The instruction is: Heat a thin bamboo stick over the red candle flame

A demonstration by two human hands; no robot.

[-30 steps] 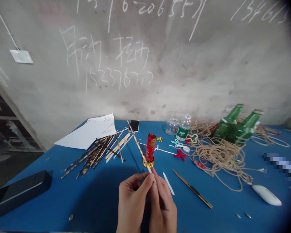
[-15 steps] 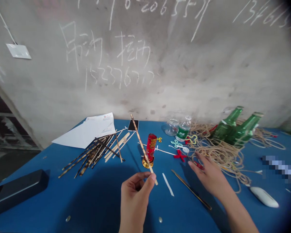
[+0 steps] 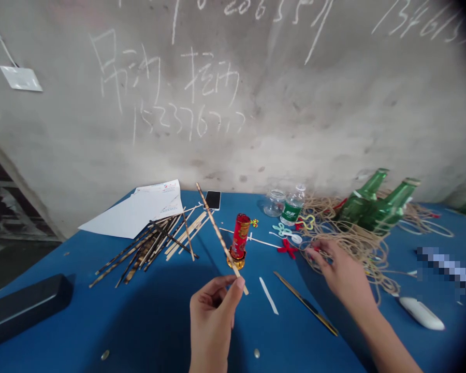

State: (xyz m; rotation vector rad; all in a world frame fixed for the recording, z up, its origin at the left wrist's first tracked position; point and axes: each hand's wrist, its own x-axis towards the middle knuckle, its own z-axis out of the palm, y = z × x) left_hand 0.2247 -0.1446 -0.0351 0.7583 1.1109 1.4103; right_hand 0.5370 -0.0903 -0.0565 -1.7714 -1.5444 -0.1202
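My left hand (image 3: 214, 316) pinches a thin wooden stick (image 3: 217, 231) near its pale lower end. The stick slants up to the left, with brown scorch marks along most of its length. Behind it a red candle-like cylinder with gold markings (image 3: 241, 235) stands on a gold base (image 3: 236, 260). On the right, my right hand (image 3: 344, 274) is at the edge of a pile of tan cord (image 3: 357, 248), its fingers curled together. A small bit of red shows at its fingertips, and the rest is hidden by the hand.
Several dark and pale sticks (image 3: 155, 243) lie left on the blue table, beside white papers (image 3: 134, 212). A phone (image 3: 213, 200), a glass jar (image 3: 274, 203), a water bottle (image 3: 293, 205), a red pipe-cleaner shape (image 3: 287, 249), green bottles (image 3: 392, 207), a gold utility knife (image 3: 306, 304) and a white mouse (image 3: 421, 313) lie around.
My right hand has closed its fingers around a small red object lying by the cord and lifted slightly. The stick in my left hand has shifted a little left.
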